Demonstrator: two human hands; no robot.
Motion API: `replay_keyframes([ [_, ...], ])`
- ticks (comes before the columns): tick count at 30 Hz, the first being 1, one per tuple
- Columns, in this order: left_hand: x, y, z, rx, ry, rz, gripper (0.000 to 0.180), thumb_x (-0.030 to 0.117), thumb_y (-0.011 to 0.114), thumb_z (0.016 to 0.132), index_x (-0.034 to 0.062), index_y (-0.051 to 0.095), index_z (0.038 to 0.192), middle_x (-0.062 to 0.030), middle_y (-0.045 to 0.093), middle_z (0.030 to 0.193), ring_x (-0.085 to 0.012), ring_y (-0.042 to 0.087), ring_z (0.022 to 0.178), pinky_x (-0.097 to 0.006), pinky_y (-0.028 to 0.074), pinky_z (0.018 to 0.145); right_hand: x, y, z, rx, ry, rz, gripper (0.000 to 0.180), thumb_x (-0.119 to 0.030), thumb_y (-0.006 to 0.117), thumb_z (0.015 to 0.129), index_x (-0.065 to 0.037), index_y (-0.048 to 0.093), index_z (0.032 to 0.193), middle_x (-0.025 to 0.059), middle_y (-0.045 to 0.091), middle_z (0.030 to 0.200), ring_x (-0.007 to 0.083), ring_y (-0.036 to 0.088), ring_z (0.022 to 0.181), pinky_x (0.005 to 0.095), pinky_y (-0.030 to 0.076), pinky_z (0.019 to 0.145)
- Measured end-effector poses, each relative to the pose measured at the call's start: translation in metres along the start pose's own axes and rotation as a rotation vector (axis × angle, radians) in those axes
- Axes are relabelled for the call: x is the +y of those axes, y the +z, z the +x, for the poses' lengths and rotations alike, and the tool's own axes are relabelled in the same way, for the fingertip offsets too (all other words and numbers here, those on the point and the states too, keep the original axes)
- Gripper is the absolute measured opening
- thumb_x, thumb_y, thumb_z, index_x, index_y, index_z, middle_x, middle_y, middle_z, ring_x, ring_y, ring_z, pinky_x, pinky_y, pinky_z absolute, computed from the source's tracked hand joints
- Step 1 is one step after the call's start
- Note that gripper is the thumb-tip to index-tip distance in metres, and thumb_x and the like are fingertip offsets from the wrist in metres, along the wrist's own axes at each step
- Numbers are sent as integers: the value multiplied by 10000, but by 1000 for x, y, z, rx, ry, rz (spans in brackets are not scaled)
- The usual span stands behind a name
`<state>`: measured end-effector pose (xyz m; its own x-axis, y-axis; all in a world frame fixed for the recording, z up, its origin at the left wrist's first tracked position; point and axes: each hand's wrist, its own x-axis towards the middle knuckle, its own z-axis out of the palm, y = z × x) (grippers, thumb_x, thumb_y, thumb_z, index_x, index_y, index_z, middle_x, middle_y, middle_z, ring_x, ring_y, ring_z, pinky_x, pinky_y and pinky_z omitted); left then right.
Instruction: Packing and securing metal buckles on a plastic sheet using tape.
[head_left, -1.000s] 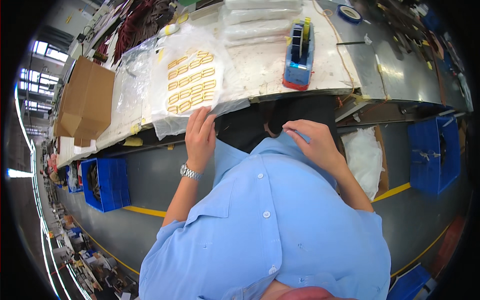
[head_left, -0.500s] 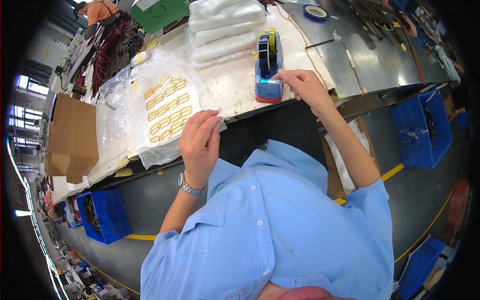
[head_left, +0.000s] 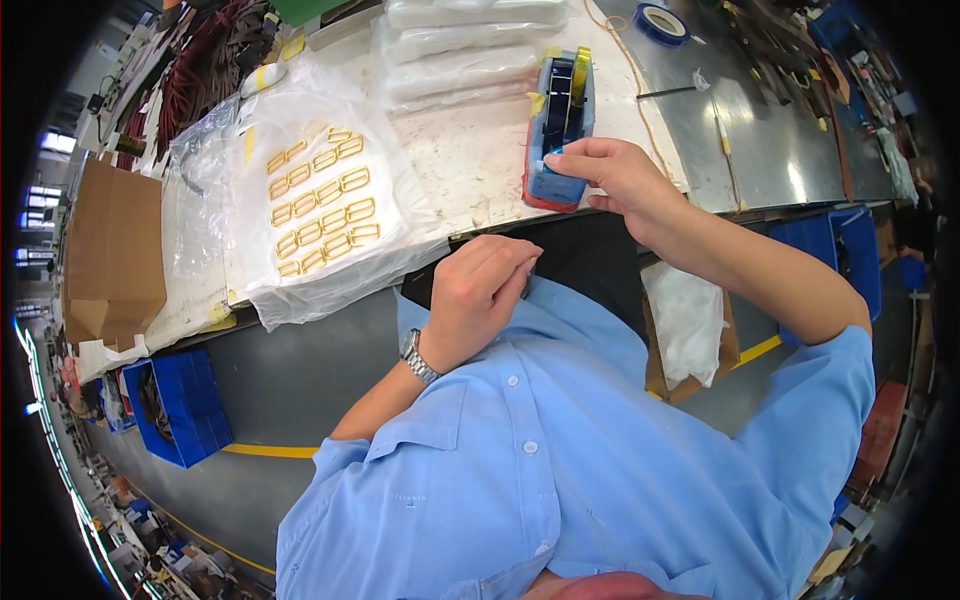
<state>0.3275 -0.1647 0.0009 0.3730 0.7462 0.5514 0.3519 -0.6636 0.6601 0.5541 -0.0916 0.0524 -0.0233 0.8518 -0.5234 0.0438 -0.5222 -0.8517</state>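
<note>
Tape dispenser, one blue plastic block with a red base, stands at 12 o'clock on the worn white table, its long axis running 12 to 6. Your right hand pinches at its near end, probably tape. Your left hand is curled narrow at the table edge. About sixteen gold rectangular buckles lie at 10 o'clock on clear plastic.
</note>
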Motion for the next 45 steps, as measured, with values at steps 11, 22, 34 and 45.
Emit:
replay_keyframes([
  [11,-7,-12,-16,-35,-52,-52,135,-35,734,917,18,763,1038,-100,777,910,-250,744,809,-334,577,714,-6,1,-15,44,-139,-117,235,-245,890,890,-89,757,1003,-21,721,902,65,615,850,243,422,762],
  [22,-20,-17,-46,-48,-283,-148,127,-8,721,943,18,785,1049,-87,785,887,-217,739,789,-314,566,710,114,63,-27,136,-334,471,125,-155,728,1040,-34,724,1071,110,804,1074,138,751,983,246,552,821],
  [34,-40,-117,-16,177,-252,205,114,17,694,1019,-34,783,1069,-79,817,932,-133,739,797,-265,574,756,113,63,-42,111,-522,371,105,-118,667,1075,-17,659,1048,168,809,1038,191,776,919,287,573,815],
  [45,-76,-156,2,-390,-81,729,99,102,765,903,61,717,980,-76,712,963,-305,673,928,-402,555,811,104,62,-49,82,-522,345,199,-80,659,1072,72,698,1194,151,814,1029,121,729,901,269,561,837],
])
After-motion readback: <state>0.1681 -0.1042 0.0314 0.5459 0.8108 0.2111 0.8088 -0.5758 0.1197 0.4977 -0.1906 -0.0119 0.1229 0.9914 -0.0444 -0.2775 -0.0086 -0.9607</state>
